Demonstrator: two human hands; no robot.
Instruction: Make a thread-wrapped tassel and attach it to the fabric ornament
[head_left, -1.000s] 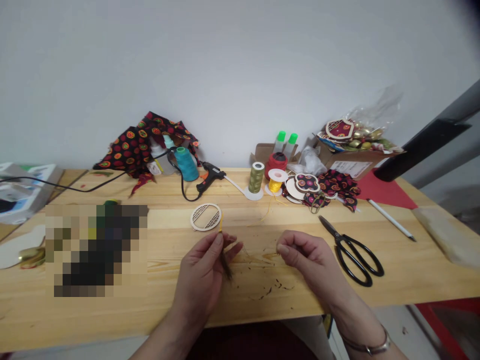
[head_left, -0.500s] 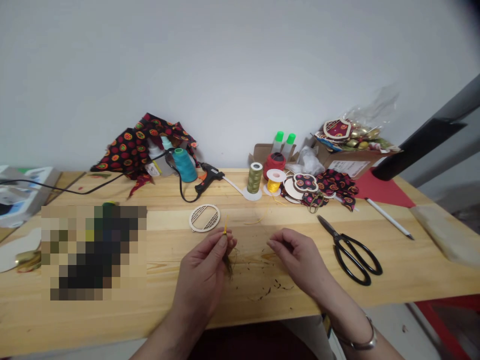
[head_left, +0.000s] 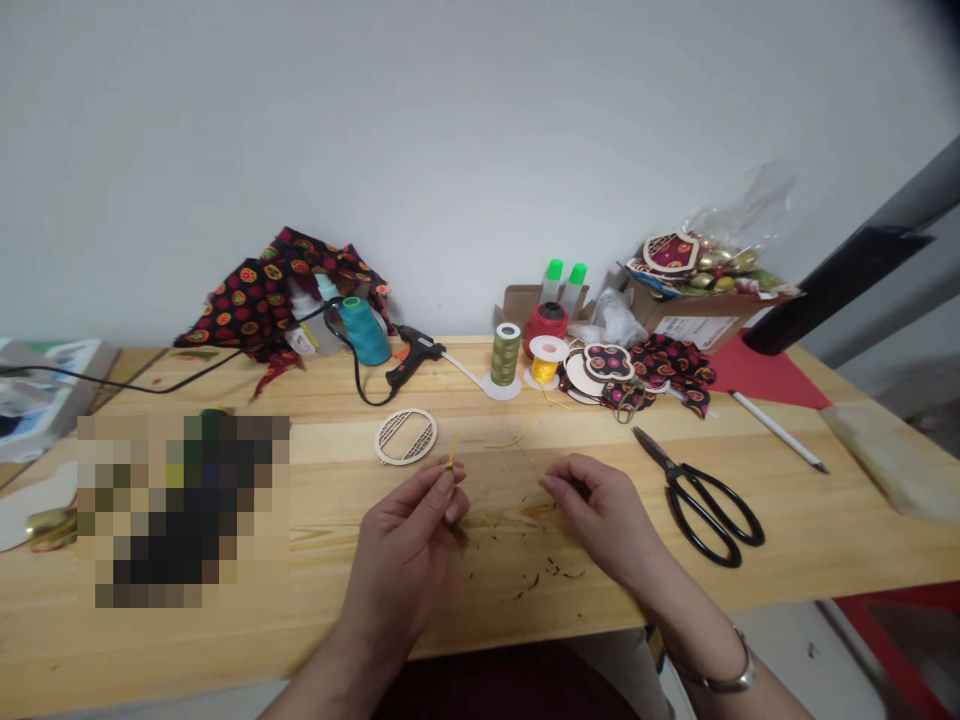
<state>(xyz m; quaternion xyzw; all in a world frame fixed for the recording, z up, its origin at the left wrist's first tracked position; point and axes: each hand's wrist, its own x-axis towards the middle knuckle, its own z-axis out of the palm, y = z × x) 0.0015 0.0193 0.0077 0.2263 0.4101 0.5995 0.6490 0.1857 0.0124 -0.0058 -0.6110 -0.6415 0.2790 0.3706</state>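
L hand: your L hand (head_left: 409,530) pinches the tassel (head_left: 459,537) btwn thumb & fingers, yellow cord (head_left: 453,450) poking up above the grip.
Tassel: in your L hand, above the table (head_left: 300,640), dark strands hanging below your fingers; the rest hidden.
R hand: your R hand (head_left: 600,510) is apart from the L, thumb & index tips together, pinching what looks like a v. thin thread (head_left: 531,462); other fingers curled in.
Wrist: R one wears a metal bracelet (head_left: 731,682).
Snippets: dark snippets (head_left: 553,560) scattered btwn & below your hands.
Frame: oval wooden frame (head_left: 423,444) flat, just beyond your L fingertips.
Scissors: black-handled scissors (head_left: 674,472) lie R of your R hand, blades pointing away from you.
Spools: green spool (head_left: 506,358) stands L of yellow spool (head_left: 545,370), red spool (head_left: 546,325) behind.
Glue gun: glue gun (head_left: 415,362) at back, nr teal cone (head_left: 365,332).
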